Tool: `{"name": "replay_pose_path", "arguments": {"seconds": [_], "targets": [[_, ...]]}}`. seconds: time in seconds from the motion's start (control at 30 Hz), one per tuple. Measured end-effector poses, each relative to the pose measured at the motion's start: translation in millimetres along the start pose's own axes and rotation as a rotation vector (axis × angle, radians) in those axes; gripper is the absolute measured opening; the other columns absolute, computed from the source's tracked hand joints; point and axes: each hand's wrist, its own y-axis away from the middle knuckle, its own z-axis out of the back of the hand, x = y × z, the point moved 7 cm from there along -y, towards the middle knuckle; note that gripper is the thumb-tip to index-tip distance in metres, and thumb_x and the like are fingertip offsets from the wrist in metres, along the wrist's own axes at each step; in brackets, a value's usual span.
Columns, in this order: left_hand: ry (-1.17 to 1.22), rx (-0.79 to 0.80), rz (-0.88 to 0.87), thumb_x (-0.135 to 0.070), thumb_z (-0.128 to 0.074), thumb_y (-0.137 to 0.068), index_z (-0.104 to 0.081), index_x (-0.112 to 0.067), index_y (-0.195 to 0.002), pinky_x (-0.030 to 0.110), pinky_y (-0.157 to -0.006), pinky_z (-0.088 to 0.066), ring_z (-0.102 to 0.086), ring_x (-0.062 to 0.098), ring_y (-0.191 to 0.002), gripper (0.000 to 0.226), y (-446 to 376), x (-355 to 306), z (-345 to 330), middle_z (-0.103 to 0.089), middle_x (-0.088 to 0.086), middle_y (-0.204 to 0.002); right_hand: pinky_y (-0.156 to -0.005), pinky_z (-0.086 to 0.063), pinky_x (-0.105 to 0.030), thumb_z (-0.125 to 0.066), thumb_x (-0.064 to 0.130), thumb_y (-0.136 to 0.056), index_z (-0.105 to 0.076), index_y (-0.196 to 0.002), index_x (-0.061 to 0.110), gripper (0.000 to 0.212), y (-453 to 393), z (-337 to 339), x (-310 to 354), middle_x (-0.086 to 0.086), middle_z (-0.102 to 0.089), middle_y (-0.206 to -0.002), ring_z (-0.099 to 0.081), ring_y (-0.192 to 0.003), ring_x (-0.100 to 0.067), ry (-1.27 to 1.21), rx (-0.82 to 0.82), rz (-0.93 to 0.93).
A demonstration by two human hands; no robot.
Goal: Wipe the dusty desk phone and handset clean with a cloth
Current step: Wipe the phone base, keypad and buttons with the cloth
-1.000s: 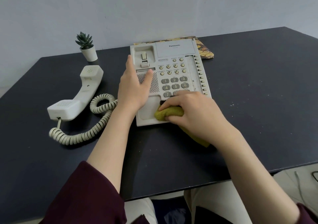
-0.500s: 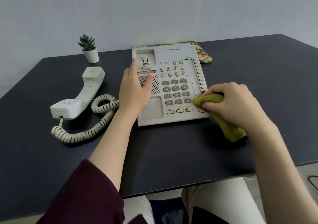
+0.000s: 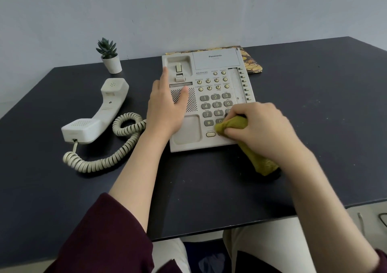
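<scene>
On the near right of the desk phone (image 3: 209,96), a cloth (image 3: 232,125) is clenched in the right hand (image 3: 261,130); the left hand (image 3: 165,107) is laid flat. Leftward, the handset (image 3: 98,113) lies pointing near-to-far.

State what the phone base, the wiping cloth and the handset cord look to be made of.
Phone base: hard moulded plastic, matt, beige and yellowed-looking. Cloth: soft olive-green fabric; it bunches in the right hand; weave unclear. Handset cord: coiled, probably flexible plastic.
</scene>
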Motion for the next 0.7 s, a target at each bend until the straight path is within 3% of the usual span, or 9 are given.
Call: {"name": "replay_pose_path", "arguments": {"seconds": [0.13, 0.27, 0.33, 0.47, 0.6, 0.7], "targets": [[-0.009, 0.000, -0.002, -0.036, -0.048, -0.097, -0.018, -0.014, -0.151, 0.010, -0.087, -0.016, -0.032, 0.020, -0.134, 0.066, 0, -1, -1, -0.035, 0.010, -0.147, -0.067, -0.040, -0.032, -0.068, 0.038, -0.074, -0.065, -0.084, 0.034, 0.011, 1, 24, -45, 0.005, -0.062, -0.087, -0.052, -0.084, -0.023, -0.022, -0.054, -0.139], [-0.019, 0.000, -0.017, -0.036, -0.048, -0.097, -0.019, -0.013, -0.151, 0.012, -0.090, -0.017, -0.032, 0.020, -0.135, 0.065, 0, -2, 0, -0.035, 0.010, -0.148, -0.067, -0.037, -0.033, -0.065, 0.036, -0.081, -0.065, -0.088, 0.029, 0.010, 5, 48, -71, 0.000, -0.057, -0.085, -0.046, -0.081, -0.026, 0.048, -0.231, -0.231], [-0.023, -0.003, -0.019, -0.036, -0.048, -0.097, -0.019, -0.013, -0.151, 0.012, -0.090, -0.016, -0.031, 0.020, -0.135, 0.065, -1, -3, 0, -0.034, 0.009, -0.148, -0.069, -0.044, -0.034, -0.067, 0.040, -0.080, -0.065, -0.087, 0.031, 0.012, 3, 48, -69, 0.005, -0.062, -0.084, -0.053, -0.084, -0.023, -0.051, -0.215, -0.174], [-0.027, -0.014, -0.027, -0.035, -0.049, -0.097, -0.020, -0.012, -0.150, 0.010, -0.090, -0.016, -0.032, 0.020, -0.135, 0.065, -1, -3, 1, -0.035, 0.010, -0.147, -0.076, -0.053, -0.039, -0.068, 0.043, -0.073, -0.065, -0.084, 0.040, 0.013, -2, 26, -48, 0.014, -0.066, -0.085, -0.059, -0.088, -0.015, -0.111, 0.034, -0.042], [-0.020, -0.016, -0.025, -0.034, -0.049, -0.097, -0.020, -0.013, -0.150, 0.010, -0.091, -0.016, -0.031, 0.019, -0.135, 0.064, -1, -2, 1, -0.035, 0.010, -0.147, -0.062, -0.042, -0.030, -0.065, 0.035, -0.080, -0.064, -0.089, 0.032, 0.010, -5, 40, -58, 0.008, -0.061, -0.082, -0.054, -0.081, -0.021, -0.010, -0.184, -0.115], [-0.016, -0.018, -0.029, -0.034, -0.049, -0.097, -0.021, -0.012, -0.150, 0.011, -0.092, -0.017, -0.031, 0.020, -0.136, 0.065, -2, -1, 0, -0.035, 0.010, -0.147, -0.070, -0.051, -0.036, -0.065, 0.038, -0.078, -0.065, -0.089, 0.034, 0.012, -5, 42, -55, 0.013, -0.065, -0.083, -0.059, -0.084, -0.016, -0.129, -0.183, -0.072]]}}
